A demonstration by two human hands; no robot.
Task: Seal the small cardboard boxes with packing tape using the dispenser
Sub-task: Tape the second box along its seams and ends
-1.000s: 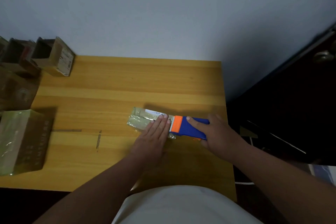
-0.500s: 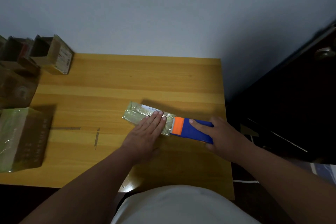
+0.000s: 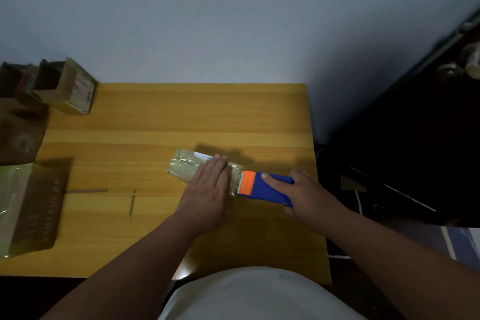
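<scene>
Small flat cardboard box wrapped in glossy clear tape [image 3: 193, 167] lies on yellow wooden counter [image 3: 181, 117], right of centre. Left hand [image 3: 207, 191] presses flat on box, fingers straight, grip released. Right hand [image 3: 306, 196] clenched round blue-and-orange tape dispenser [image 3: 262, 187], serrated edge touching box's right end. Judgement: strip laid, cut pending. Open brown cardboard boxes [image 3: 65, 86] far left of box look unsealed.
</scene>
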